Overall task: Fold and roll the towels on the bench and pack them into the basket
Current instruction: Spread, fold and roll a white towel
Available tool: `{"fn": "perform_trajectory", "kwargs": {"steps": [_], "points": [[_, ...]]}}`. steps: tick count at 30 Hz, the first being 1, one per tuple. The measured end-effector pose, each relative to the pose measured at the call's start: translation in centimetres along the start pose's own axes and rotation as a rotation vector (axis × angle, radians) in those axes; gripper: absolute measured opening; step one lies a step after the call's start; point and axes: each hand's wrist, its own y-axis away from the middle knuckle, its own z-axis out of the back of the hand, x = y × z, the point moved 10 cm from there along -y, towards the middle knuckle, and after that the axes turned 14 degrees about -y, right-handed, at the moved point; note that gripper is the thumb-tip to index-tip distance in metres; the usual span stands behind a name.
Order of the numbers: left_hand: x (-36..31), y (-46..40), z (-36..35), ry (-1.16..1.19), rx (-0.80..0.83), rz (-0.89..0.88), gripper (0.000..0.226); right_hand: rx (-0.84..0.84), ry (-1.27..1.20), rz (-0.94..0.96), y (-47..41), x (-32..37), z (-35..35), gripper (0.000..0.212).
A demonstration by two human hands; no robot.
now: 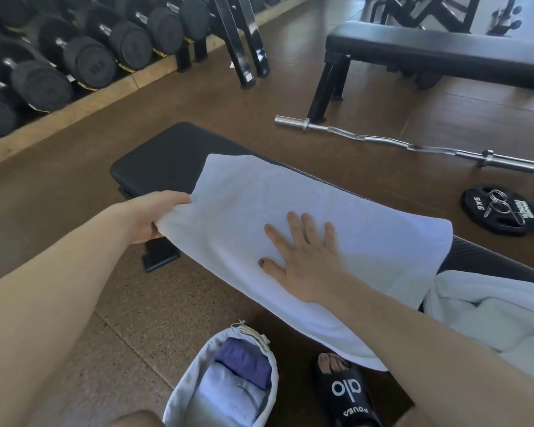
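Observation:
A white towel lies spread across the black padded bench, its near edge hanging over the front. My left hand grips the towel's left edge and holds it lifted off the bench. My right hand lies flat on the towel's middle with fingers spread. A heap of more white towels rests on the bench at the right. The white fabric basket stands on the floor below, holding a purple towel and a pale rolled one.
A foot in a black slide stands beside the basket. A curl bar and a weight plate lie on the brown floor beyond the bench. A dumbbell rack lines the left; a second bench stands at the back right.

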Motion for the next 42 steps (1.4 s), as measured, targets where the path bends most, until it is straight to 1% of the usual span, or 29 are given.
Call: {"fn": "perform_trajectory", "kwargs": {"steps": [1, 2, 3, 5, 6, 7, 8, 9, 11, 12, 13, 15, 16, 18, 19, 23, 28, 33, 36, 37, 39, 40, 42], "points": [[-0.3, -0.4, 0.8, -0.038, -0.081, -0.017, 0.025, 0.002, 0.001, -0.001, 0.0, 0.0, 0.0, 0.069], [-0.9, -0.7, 2.1, -0.104, -0.202, -0.042, 0.033, 0.001, 0.001, -0.001, 0.0, 0.0, 0.1, 0.07], [-1.9, -0.5, 3.4, -0.216, -0.355, -0.094, 0.034, 0.001, -0.001, -0.003, 0.0, 0.0, 0.1, 0.069], [-4.2, 0.7, 5.8, -0.502, -0.659, -0.193, 0.019, 0.005, -0.006, -0.013, 0.0, -0.1, -0.1, 0.069], [-5.1, 1.4, 6.7, -0.621, -0.79, -0.214, 0.011, 0.005, -0.008, -0.017, 0.0, -0.1, -0.1, 0.069], [-5.4, 1.9, 7.6, -0.709, -0.895, -0.206, 0.008, 0.001, -0.011, -0.017, 0.0, -0.1, -0.1, 0.069], [-5.2, 2.0, 8.5, -0.76, -0.97, -0.158, 0.012, -0.006, -0.018, -0.014, 0.0, 0.0, -0.1, 0.069], [-4.7, 1.7, 9.2, -0.78, -0.994, -0.084, 0.021, -0.013, -0.025, -0.01, 0.0, 0.0, 0.0, 0.069], [-3.9, 0.7, 8.8, -0.852, -0.936, 0.05, 0.043, -0.019, -0.027, -0.003, -0.1, 0.1, 0.0, 0.07], [-3.9, 0.2, 7.6, -0.913, -0.881, 0.045, 0.052, -0.022, -0.022, -0.001, -0.1, 0.2, 0.1, 0.07], [-4.3, -0.3, 6.0, -0.968, -0.823, -0.007, 0.057, -0.025, -0.018, -0.001, -0.2, 0.3, 0.1, 0.071], [-4.8, -1.6, 2.2, -1.021, -0.687, -0.14, 0.057, -0.028, -0.016, -0.006, -0.7, 0.5, 0.3, 0.069], [-4.6, -2.3, 0.4, -1.018, -0.605, -0.174, 0.056, -0.042, -0.022, -0.004, -1.2, 0.7, 0.6, 0.067], [-3.6, -3.7, -2.5, -0.997, -0.448, -0.171, 0.055, -0.102, -0.063, 0.002, -2.5, 0.8, 1.7, 0.057], [-3.2, -4.2, -3.3, -1.008, -0.409, -0.159, 0.055, -0.129, -0.098, -0.001, -3.4, 0.7, 2.3, 0.053], [-2.9, -5.1, -3.7, -1.026, -0.408, -0.128, 0.058, -0.179, -0.227, 0.005, -7.9, 0.2, 4.6, 0.043], [-2.6, -6.2, -3.5, -0.995, -0.443, -0.13, 0.063, -0.333, -0.458, 0.017, -14.3, -0.7, 7.5, 0.035], [-2.6, -6.7, -3.5, -1.023, -0.472, -0.142, 0.067, -0.458, -0.508, 0.021, -20.1, 0.8, 9.2, 0.037], [-2.5, -6.9, -3.7, -1.033, -0.469, -0.151, 0.068, -0.422, -0.534, -0.018, -22.7, 1.7, 8.8, 0.038], [-2.6, -7.0, -3.6, -1.036, -0.474, -0.154, 0.069, -0.407, -0.523, -0.039, -23.4, 1.8, 8.7, 0.035], [-2.7, -7.0, -3.6, -1.046, -0.476, -0.156, 0.068, -0.365, -0.502, -0.103, -24.6, 1.5, 8.4, 0.019], [-2.8, -7.0, -3.6, -1.051, -0.473, -0.16, 0.068, -0.343, -0.51, -0.13, -25.0, 1.2, 8.4, 0.016], [-2.9, -6.9, -3.6, -1.058, -0.471, -0.183, 0.068, -0.32, -0.564, -0.117, -25.7, 0.8, 8.5, 0.021]]}}
